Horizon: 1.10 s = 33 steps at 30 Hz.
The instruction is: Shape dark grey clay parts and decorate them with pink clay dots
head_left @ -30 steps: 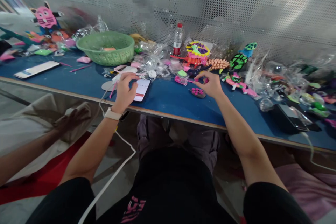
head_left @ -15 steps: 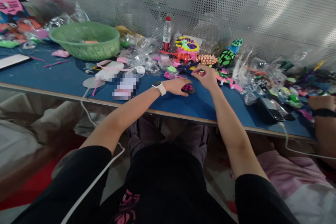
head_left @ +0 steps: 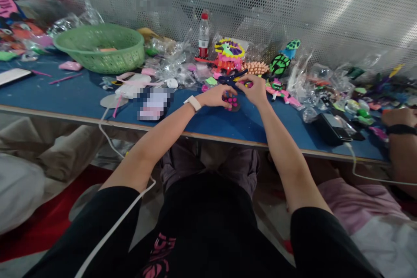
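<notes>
My left hand is low over the blue table, thumb and fingers apart, with the thumb at the left edge of a dark piece dotted with bright pink spots. That piece lies against the table top. To its upper right, my right hand has thumb and index finger pressed together in a pinch; whatever is between the tips is too small to make out. Beyond those fingertips lies a dark blue, branching foam-like piece. A pink and green figure lies just right of my right hand.
At the back left stands a green basket. A red-capped bottle stands near the perforated metal wall, among plastic wrappers and colourful craft figures. A phone lies left of my arm; a black box and another person's forearm are right.
My left hand has lifted slightly away from the dotted piece and its fingers have spread, showing more of the pink spots. The right hand keeps its pinch, nearly in place. The view has shifted slightly.
</notes>
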{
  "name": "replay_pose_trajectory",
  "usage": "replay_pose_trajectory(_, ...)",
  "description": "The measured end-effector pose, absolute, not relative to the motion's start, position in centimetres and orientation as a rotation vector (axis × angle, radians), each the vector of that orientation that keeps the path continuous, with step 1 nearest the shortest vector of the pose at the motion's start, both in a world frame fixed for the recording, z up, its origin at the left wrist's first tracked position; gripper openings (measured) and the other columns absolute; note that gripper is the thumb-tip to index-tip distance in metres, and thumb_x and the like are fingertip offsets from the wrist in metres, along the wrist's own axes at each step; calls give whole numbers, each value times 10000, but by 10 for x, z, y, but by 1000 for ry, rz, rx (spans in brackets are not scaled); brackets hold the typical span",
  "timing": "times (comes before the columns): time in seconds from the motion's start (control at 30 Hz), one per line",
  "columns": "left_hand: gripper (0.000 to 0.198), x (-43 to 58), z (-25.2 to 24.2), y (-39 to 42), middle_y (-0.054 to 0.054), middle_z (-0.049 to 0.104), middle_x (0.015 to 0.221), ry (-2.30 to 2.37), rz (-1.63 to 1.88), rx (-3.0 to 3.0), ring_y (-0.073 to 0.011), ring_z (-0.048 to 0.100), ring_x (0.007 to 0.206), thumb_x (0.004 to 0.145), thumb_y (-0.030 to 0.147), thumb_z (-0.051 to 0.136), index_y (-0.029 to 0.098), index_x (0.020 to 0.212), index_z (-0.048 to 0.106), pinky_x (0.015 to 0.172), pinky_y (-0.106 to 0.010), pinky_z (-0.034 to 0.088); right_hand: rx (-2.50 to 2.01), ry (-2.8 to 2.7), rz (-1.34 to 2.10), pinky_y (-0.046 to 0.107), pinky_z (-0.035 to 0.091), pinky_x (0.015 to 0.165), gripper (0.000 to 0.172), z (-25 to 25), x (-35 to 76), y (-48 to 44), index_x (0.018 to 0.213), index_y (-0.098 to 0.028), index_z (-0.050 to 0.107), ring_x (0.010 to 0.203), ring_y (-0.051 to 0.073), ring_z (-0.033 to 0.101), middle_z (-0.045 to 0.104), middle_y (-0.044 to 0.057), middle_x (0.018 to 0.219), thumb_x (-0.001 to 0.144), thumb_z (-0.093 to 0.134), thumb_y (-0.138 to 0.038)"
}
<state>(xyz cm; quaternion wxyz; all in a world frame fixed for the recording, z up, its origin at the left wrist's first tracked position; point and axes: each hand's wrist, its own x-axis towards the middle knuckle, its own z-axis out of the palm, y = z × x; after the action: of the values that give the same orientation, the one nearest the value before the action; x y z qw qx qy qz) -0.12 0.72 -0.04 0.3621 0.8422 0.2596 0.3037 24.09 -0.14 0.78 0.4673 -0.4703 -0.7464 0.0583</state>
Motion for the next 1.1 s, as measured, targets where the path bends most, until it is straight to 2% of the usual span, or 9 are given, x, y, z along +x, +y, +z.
replay_pose_trajectory(0.13,332,-6,1,3,-71,873,942,638,696,2123,-246,756,842,699,194,982,208,1024,917,907,-418,623,-1167,-1803,152,456,649,908,201,5,242,2,1057,-262,876,953,278,793,901,91,1072,1015,892,-458)
replay_pose_trajectory(0.23,227,-7,2,0,-69,854,879,638,647,2089,-226,745,779,735,157,973,194,946,898,867,-413,624,-1153,-1804,177,465,656,933,225,4,242,3,1070,-266,855,981,292,814,882,93,1030,1051,858,-490)
replay_pose_trajectory(0.37,241,-6,3,-4,-96,853,938,603,675,1914,-220,795,850,822,105,986,156,999,831,954,-429,655,-1165,-1809,174,462,661,888,303,3,243,3,1005,-277,828,855,274,788,823,63,860,1122,761,-549)
replay_pose_trajectory(0.43,254,-4,2,-5,-92,844,944,631,753,1803,-212,800,871,871,95,986,149,1031,797,993,-446,665,-1181,-1805,148,455,657,872,332,4,243,3,999,-276,831,842,271,776,817,62,848,1129,745,-570)
replay_pose_trajectory(0.63,127,2,3,-2,-96,834,1012,809,1034,1411,-192,823,900,1045,77,859,157,1074,764,1010,-450,710,-1148,-1848,111,480,661,1008,244,6,243,2,1097,-273,852,1070,308,813,885,103,1113,1122,755,-495)
replay_pose_trajectory(0.73,131,2,4,0,-97,846,1071,802,1093,1286,-196,861,975,1113,42,737,168,1148,745,1059,-433,715,-1158,-1869,164,470,669,992,221,7,240,-1,1175,-267,849,1065,303,814,882,111,1143,1094,804,-468)
replay_pose_trajectory(0.87,211,4,2,0,-100,859,1169,792,1109,1198,-203,894,1041,1132,24,698,200,1248,697,1089,-426,716,-1144,-1890,216,463,672,1003,159,9,238,-5,1131,-263,860,1030,288,819,886,94,1128,1063,843,-406)
replay_pose_trajectory(1.0,208,5,-1,1,-102,866,1139,814,1085,1223,-220,901,1075,1107,52,765,206,1238,717,1071,-402,716,-1122,-1907,167,520,659,1096,161,10,239,-4,1166,-285,889,1155,321,823,895,97,1193,1077,846,-411)
replay_pose_trajectory(1.1,185,6,-2,2,-108,868,1113,828,1097,1232,-223,903,1054,1098,38,751,191,1202,744,1057,-397,709,-1129,-1929,147,536,666,1100,202,11,238,-4,1242,-300,883,1166,329,817,882,106,1230,1099,832,-433)
